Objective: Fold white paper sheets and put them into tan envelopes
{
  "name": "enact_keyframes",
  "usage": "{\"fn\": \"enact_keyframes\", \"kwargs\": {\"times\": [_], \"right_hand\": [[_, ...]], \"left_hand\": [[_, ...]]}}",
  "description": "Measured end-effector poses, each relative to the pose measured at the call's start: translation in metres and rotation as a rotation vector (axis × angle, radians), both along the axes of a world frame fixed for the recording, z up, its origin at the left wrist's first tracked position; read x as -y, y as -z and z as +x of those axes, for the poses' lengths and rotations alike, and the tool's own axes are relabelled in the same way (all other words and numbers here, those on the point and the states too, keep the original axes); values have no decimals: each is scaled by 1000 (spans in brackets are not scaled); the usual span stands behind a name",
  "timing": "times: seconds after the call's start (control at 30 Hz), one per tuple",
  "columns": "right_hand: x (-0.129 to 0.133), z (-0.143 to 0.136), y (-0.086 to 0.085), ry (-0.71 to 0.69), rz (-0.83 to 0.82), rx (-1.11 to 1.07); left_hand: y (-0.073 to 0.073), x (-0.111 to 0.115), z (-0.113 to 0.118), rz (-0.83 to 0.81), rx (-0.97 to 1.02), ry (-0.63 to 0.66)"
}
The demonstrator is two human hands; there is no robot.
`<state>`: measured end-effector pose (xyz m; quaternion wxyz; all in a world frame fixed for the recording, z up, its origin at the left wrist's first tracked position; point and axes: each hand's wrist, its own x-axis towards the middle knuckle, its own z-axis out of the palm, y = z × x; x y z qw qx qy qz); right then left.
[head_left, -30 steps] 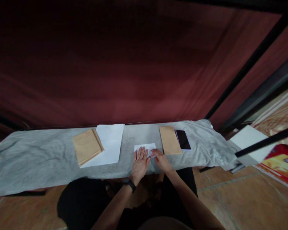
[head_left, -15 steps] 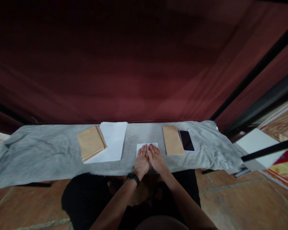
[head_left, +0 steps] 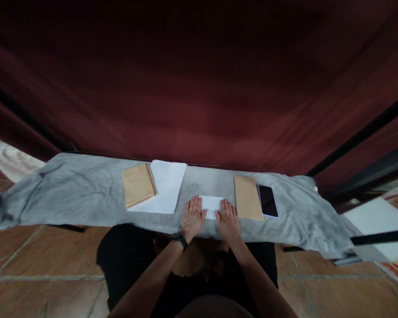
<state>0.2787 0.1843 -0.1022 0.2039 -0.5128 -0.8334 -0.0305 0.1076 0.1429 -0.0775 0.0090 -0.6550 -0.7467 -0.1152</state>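
A small white folded paper (head_left: pixel 211 203) lies on the grey cloth near its front edge. My left hand (head_left: pixel 193 216) rests flat on the paper's left end, fingers stretched forward. On its right end lies my right hand (head_left: pixel 227 217), also flat with the thumb apart. The middle of the paper shows between the two hands, which hold nothing. Just right of my right hand is a brown envelope (head_left: pixel 248 197), with a dark-screened phone (head_left: pixel 268 201) beside it.
Left of my hands, brown envelopes (head_left: pixel 137 185) partly cover white sheets (head_left: pixel 168 185). The grey cloth (head_left: pixel 82 190) covers a long narrow surface against a dark red curtain (head_left: pixel 199 110). A white board (head_left: pixel 376 221) stands at the far right.
My hands were side by side, touching, on the middle of the paper; they have moved apart to its two ends. The view has shifted and tilted a little.
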Motion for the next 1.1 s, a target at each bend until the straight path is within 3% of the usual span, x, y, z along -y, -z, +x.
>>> {"fn": "enact_keyframes", "kwargs": {"times": [0.1, 0.27, 0.57, 0.8, 1.1], "right_hand": [[1, 1, 1, -9, 14, 3], [2, 2, 1, -11, -15, 32], [1, 11, -5, -94, -57, 38], [24, 18, -7, -293, 31, 19], [34, 27, -2, -215, 36, -9]], "left_hand": [[-4, -1, 12, 36, -14, 14], [-3, 0, 32, 80, 9, 218], [-9, 21, 8, 26, -30, 490], [-12, 25, 7, 12, -18, 511], [-14, 26, 8, 37, 4, 515]]}}
